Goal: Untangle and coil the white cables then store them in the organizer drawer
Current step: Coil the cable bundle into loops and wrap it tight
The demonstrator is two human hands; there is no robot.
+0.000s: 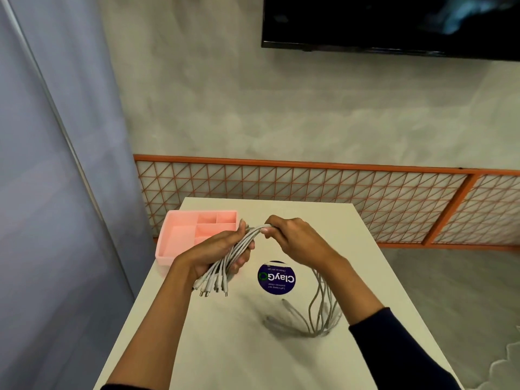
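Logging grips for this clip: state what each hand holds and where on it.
Both hold the white cables: the left hand grips the bundle above its connector ends, the right hand pinches it at the top of its arch.

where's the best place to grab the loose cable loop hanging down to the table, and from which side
Probably the loop's low bend, where the strands bunch together at the table. Come from above on the right with the right hand, wrapping every strand in one grip. The left hand holds the cables near the plug ends, so that side is taken.
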